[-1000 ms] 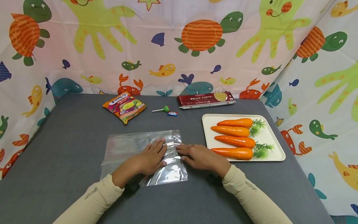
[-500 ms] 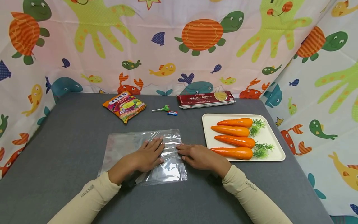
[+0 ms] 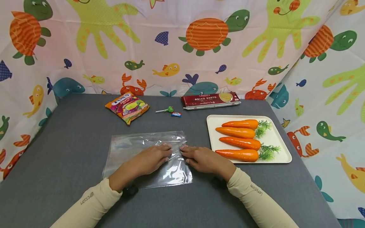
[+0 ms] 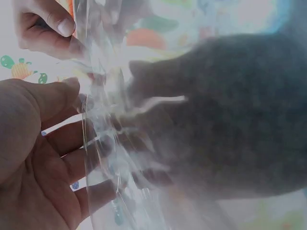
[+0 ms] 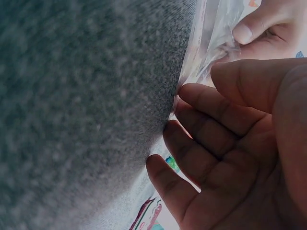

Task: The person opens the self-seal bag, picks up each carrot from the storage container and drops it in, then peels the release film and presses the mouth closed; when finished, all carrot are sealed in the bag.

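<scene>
Candy bag (image 3: 127, 107) at far left of grey table (image 3: 71, 142), then lollipop (image 3: 165, 110) and spaghetti pack (image 3: 210, 100) toward the back. Clear plastic bag (image 3: 128, 152) lies flat at centre front. Left hand (image 3: 151, 160) rests on it, fingers nearly straight, tips at its right edge. Right hand (image 3: 203, 159) loosely curled, fingertips touching the same edge; a firm pinch cannot be confirmed. Tray (image 3: 280, 147) with four carrots (image 3: 238, 142) sits just right.

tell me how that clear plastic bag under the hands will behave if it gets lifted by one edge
The clear plastic bag will probably flop and sag: it looks thin and already wrinkles near the left hand and right hand. Its glossy film suggests it may slide on the grey table. It seems empty, so likely very light.
</scene>
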Available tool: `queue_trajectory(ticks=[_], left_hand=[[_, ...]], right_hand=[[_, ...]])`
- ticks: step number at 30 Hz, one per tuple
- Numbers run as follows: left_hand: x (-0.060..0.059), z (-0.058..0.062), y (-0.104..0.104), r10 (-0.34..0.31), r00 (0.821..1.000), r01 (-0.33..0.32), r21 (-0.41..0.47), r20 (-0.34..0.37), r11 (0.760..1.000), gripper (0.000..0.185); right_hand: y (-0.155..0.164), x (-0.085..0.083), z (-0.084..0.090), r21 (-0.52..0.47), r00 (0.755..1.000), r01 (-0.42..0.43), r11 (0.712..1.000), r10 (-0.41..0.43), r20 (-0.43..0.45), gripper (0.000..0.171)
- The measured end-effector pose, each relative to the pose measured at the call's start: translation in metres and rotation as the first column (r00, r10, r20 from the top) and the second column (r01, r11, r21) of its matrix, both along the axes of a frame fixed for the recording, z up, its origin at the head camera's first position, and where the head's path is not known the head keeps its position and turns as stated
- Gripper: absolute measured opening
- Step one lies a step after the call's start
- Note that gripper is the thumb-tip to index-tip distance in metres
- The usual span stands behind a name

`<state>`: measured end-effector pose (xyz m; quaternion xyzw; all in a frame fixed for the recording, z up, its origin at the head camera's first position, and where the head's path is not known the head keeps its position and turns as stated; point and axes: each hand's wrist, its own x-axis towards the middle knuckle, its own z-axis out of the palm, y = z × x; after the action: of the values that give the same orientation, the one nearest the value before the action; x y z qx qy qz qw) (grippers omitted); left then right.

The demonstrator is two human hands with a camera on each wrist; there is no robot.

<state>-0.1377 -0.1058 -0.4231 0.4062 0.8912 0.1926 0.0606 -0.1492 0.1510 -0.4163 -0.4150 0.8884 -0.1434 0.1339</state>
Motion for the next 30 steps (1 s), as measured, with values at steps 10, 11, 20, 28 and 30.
queue_trajectory(ticks=[10,11,20,28,30], left_hand=[[-0.003,0.003,-0.005,0.059,0.997,-0.051,0.144,-0.052,0.988,0.025],[-0.003,0.004,-0.006,0.065,0.997,-0.056,0.151,-0.051,0.987,0.025],[-0.004,0.008,-0.014,0.144,0.99,-0.141,0.226,0.002,0.964,0.029],[-0.002,0.009,-0.019,0.164,0.986,-0.165,0.325,0.029,0.931,0.03],[-0.001,0.01,-0.02,0.171,0.985,-0.172,0.318,0.032,0.932,0.031]], right_hand=[[0.002,-0.001,-0.004,0.009,1.0,0.008,1.0,-0.008,0.002,0.041],[0.002,-0.001,-0.004,0.01,1.0,0.01,1.0,-0.01,0.001,0.041],[0.002,-0.001,-0.002,0.016,1.0,0.014,1.0,-0.014,0.02,0.042],[0.002,-0.002,-0.003,-0.002,1.0,0.011,1.0,-0.011,0.001,0.039],[0.003,-0.002,-0.003,-0.012,1.0,0.01,1.0,-0.01,-0.001,0.039]])
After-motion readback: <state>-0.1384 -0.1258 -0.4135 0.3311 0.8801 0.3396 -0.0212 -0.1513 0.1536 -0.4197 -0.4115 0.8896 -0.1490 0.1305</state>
